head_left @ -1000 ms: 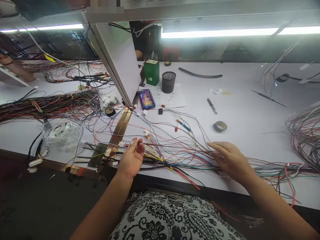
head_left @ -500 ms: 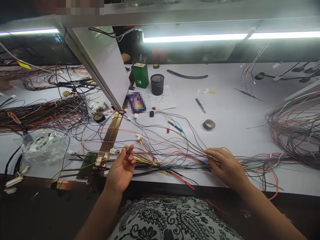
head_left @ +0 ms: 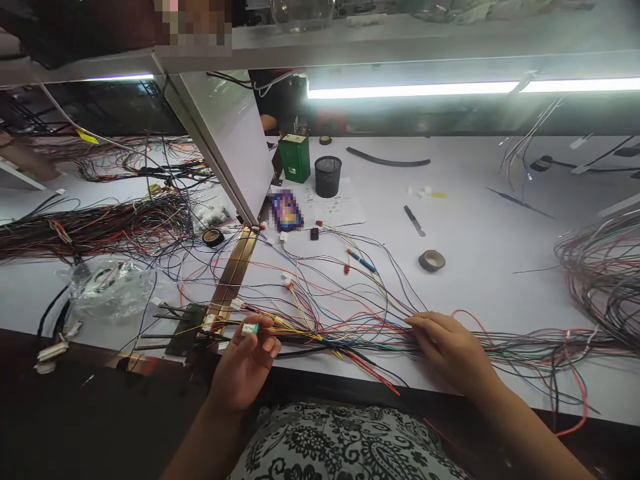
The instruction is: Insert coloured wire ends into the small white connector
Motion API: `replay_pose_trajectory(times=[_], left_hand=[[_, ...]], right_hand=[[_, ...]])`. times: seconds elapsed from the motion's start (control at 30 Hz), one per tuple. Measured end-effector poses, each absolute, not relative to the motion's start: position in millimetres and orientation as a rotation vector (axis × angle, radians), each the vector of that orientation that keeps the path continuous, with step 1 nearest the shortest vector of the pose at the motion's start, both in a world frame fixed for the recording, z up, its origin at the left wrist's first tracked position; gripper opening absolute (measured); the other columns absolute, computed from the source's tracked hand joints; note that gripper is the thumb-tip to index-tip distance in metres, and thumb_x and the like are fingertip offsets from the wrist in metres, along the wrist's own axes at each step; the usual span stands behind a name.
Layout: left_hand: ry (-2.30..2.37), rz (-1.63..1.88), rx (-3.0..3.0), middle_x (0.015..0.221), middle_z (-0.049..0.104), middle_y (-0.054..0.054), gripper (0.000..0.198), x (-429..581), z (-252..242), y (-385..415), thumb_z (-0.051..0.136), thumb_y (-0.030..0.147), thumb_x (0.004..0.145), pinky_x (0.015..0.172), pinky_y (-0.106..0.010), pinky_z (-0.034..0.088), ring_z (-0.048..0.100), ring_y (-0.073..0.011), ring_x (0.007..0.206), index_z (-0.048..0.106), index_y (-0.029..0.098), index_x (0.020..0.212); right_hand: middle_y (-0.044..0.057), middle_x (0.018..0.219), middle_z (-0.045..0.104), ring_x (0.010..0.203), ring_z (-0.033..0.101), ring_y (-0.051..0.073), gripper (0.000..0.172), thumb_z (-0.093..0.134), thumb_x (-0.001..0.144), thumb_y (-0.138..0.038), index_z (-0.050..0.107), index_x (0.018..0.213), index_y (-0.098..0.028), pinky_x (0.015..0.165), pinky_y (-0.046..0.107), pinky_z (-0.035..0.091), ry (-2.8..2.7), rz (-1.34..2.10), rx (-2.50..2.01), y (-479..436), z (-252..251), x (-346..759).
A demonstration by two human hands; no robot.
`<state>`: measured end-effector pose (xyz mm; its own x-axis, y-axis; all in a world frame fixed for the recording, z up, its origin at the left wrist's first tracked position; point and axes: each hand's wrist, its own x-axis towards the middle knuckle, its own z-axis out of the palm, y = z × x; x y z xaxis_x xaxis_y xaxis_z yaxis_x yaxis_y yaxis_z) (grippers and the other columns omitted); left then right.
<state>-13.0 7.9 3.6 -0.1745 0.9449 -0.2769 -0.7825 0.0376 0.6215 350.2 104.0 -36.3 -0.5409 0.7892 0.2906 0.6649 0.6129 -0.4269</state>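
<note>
left hand (head_left: 247, 363) now pinching connector (head_left: 249, 329), wires (head_left: 350, 327) rightward
</note>
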Motion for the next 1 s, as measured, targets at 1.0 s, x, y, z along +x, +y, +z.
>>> replay_pose_trajectory(times=[1.0], left_hand=[[0.876,1.314,0.389,0.085,0.074,-0.005,0.031,-12,9,-28,0.083,0.028,0.061,0.050,-0.021,0.029,0.047,-0.0064,0.046,0.058,0.020,0.079]], right_hand=[[0.003,0.078,0.067,0.065,0.061,0.018,0.034,0.050,0.082,-0.040,0.066,0.104,-0.020,0.058,0.031,0.046,-1.985,0.397,-1.889,178,-20,387]])
